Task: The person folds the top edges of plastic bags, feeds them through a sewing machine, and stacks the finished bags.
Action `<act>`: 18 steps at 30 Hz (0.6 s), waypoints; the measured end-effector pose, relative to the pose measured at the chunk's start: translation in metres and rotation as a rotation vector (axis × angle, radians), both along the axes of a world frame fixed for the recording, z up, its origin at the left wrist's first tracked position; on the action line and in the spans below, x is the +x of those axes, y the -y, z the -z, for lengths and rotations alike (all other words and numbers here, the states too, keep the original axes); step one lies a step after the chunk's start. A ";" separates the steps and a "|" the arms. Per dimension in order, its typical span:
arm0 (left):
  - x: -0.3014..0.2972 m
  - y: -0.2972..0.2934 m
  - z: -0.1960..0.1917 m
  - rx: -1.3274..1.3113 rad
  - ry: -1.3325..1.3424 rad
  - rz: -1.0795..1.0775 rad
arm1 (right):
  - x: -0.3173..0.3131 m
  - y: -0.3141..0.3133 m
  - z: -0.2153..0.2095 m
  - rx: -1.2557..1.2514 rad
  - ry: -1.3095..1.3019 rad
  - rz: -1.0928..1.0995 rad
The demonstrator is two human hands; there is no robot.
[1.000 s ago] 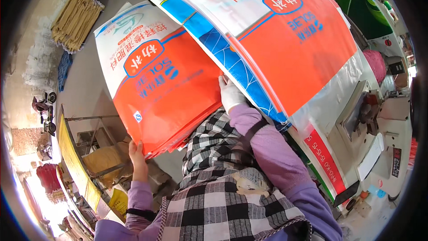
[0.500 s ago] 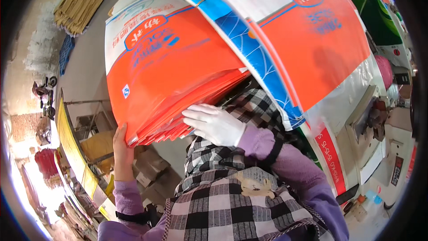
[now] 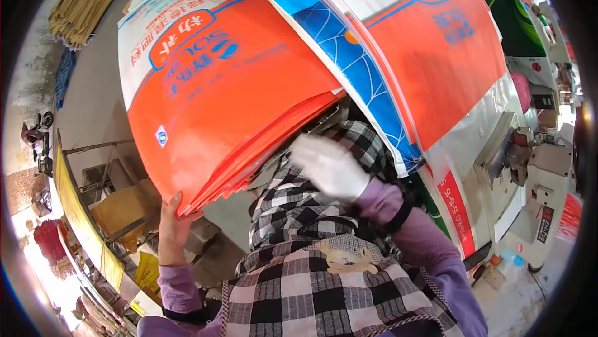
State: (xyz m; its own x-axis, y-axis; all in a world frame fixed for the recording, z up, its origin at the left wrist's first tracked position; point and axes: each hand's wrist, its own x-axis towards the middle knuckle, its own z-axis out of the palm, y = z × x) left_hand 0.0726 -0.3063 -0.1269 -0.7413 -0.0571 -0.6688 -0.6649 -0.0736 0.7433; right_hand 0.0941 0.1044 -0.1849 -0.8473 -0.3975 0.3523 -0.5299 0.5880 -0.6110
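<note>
A fanned stack of orange-red and white printed sacks [image 3: 230,100] lies to the left, its lower edges spread in layers. My left hand [image 3: 175,225], bare, grips the near left corner of that stack, thumb on top. Beside the stack's near right edge is my right hand [image 3: 330,166] in a white glove, over my checked apron [image 3: 299,256]. Motion smears its fingers, and it appears apart from the sacks. A second pile of sacks [image 3: 436,69], orange with a blue patterned side band, rises on the right and overlaps the first stack.
At the right stands a pale sewing machine [image 3: 536,175] on a worktop. A green and white sack [image 3: 523,25] lies behind it. Cardboard boxes [image 3: 205,243] are on the floor at left, near a yellow sheet [image 3: 84,212] on a frame. Bundled tan sacks [image 3: 87,4] stand far left.
My right hand has moved away from the sack edges, a little rightward. The left hand still holds the corner, and the layered edges there have shifted slightly down. The whole view has moved a bit.
</note>
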 end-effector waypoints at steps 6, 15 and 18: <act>-0.023 -0.012 0.012 0.008 0.039 0.134 | -0.087 0.029 0.026 0.345 0.397 -0.087; -0.015 0.003 0.027 0.116 -0.025 -0.044 | -0.012 0.019 0.008 0.065 0.078 -0.241; -0.022 -0.002 0.016 0.152 -0.004 0.030 | -0.021 0.039 0.021 0.155 -0.013 -0.245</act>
